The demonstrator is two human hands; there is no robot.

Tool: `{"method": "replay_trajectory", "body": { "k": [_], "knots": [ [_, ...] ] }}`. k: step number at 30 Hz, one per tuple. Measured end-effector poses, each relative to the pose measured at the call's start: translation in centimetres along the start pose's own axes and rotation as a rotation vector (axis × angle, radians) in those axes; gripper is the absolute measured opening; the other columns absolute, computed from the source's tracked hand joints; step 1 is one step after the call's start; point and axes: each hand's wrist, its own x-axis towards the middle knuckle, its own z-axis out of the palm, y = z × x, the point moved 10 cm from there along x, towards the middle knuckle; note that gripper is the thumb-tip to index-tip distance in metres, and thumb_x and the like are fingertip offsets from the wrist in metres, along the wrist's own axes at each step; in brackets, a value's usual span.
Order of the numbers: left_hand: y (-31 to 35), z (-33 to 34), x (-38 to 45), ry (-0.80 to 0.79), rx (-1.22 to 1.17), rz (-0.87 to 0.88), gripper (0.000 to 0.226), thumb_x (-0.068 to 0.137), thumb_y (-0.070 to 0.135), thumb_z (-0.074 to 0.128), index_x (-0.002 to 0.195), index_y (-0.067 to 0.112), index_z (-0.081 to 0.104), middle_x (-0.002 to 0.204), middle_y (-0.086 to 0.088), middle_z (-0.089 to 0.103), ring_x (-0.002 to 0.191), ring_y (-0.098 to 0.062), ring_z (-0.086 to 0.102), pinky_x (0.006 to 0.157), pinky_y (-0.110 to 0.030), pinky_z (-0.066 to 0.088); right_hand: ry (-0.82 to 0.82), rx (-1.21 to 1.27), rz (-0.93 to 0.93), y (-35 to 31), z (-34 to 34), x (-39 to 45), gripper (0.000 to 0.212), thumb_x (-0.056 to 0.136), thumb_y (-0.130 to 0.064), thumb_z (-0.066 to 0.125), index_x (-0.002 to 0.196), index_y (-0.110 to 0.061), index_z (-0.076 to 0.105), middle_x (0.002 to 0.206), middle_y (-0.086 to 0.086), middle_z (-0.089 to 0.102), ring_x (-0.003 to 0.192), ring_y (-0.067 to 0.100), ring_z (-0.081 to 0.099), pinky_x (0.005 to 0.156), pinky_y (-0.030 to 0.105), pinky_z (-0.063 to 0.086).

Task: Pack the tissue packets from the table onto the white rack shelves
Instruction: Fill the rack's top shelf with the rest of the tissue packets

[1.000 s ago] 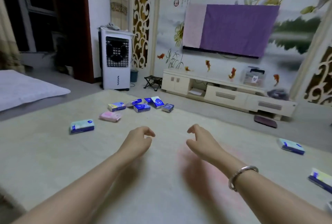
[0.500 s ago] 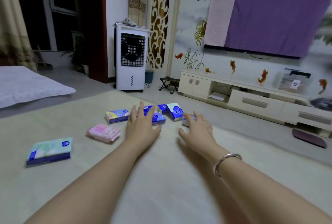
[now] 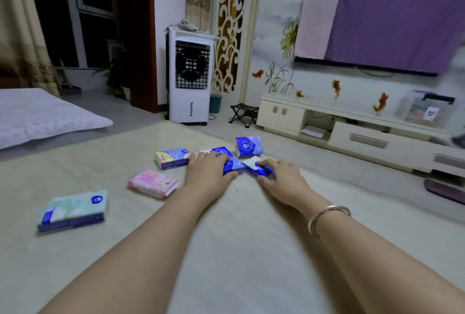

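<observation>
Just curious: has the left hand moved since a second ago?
Yes. The left hand went forward across the table, past the pink tissue packet, onto a blue packet.

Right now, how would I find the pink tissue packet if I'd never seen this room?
Start at the big cream table that both arms stretch over. Look just beside the left hand, on its outer side. The pink tissue packet lies flat there, untouched, and it is the only pink one; its neighbours are blue or pale green.
</observation>
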Motion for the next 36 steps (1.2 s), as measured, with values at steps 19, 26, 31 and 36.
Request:
{"method": "replay_trajectory", "body": {
  "k": [19, 26, 31, 36],
  "knots": [
    [13.0, -7.8, -24.7, -0.377, -0.067, 0.276, 0.054, 0.077, 0.062, 0.058, 0.116, 0.025, 0.051, 0.100, 0.004, 0.036, 0.105, -0.023, 0.039, 0.110, -0.049, 0.022, 0.154, 0.296, 0.104, 4.5, -10.8, -33.7, 0.051, 0.082, -0.034, 0.066, 0.129, -0.029, 0.049, 0.113, -0.005, 0.060, 0.110, 0.021, 0.050, 0.090, 0.032, 0.043],
    [16.1, -9.2, -31.2, -0.347, -0.113, 0.335, 0.058, 0.076, 0.055, 0.062, 0.128, 0.034, 0.046, 0.103, 0.006, 0.034, 0.095, -0.018, 0.029, 0.110, -0.049, 0.021, 0.266, 0.270, 0.218, 5.8, -13.2, -41.2, 0.053, 0.078, -0.045, 0.065, 0.126, -0.030, 0.049, 0.110, -0.005, 0.062, 0.103, 0.022, 0.055, 0.092, 0.044, 0.045],
    [16.7, -9.0, -33.0, -0.347, -0.192, 0.233, 0.051, 0.070, 0.055, 0.069, 0.109, 0.028, 0.049, 0.112, 0.003, 0.034, 0.099, -0.021, 0.030, 0.110, -0.055, 0.015, 0.360, 0.188, 0.211, 5.1, -14.0, -43.5, 0.056, 0.069, -0.047, 0.054, 0.120, -0.024, 0.056, 0.110, -0.007, 0.062, 0.109, 0.020, 0.053, 0.099, 0.042, 0.037],
    [16.8, -11.0, -30.9, -0.279, -0.419, 0.071, 0.044, 0.069, 0.039, 0.073, 0.101, 0.024, 0.046, 0.107, 0.005, 0.042, 0.109, -0.021, 0.040, 0.105, -0.046, 0.030, 0.372, 0.151, 0.184, 5.1, -13.8, -43.6, 0.049, 0.083, -0.037, 0.063, 0.128, -0.021, 0.051, 0.132, -0.008, 0.052, 0.140, 0.016, 0.028, 0.116, 0.044, 0.008]
  ]
}}
